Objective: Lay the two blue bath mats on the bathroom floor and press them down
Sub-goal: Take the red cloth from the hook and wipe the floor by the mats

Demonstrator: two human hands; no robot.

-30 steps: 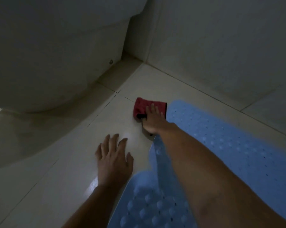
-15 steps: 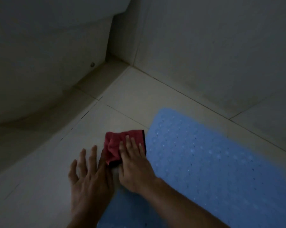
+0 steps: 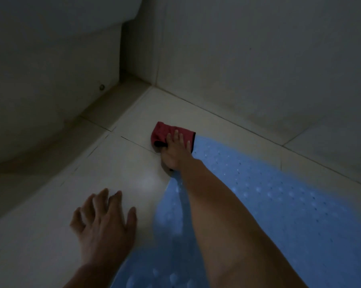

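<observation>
A blue bath mat with small holes lies flat on the pale tiled floor at the right. A second blue mat, studded with suction cups, shows at the bottom middle, partly under my right forearm. My right hand reaches far forward, its straight fingers pressing a red cloth onto the floor at the first mat's far left corner. My left hand rests on the tiles, fingers spread, just left of the second mat.
A white toilet base fills the left, with a small bolt near its foot. Tiled walls meet in the corner straight ahead and run along the right behind the mat.
My right hand has slid the red cloth forward, away from me, to the mat's far corner. My left hand has parted from the right hand and stayed nearer to me.
</observation>
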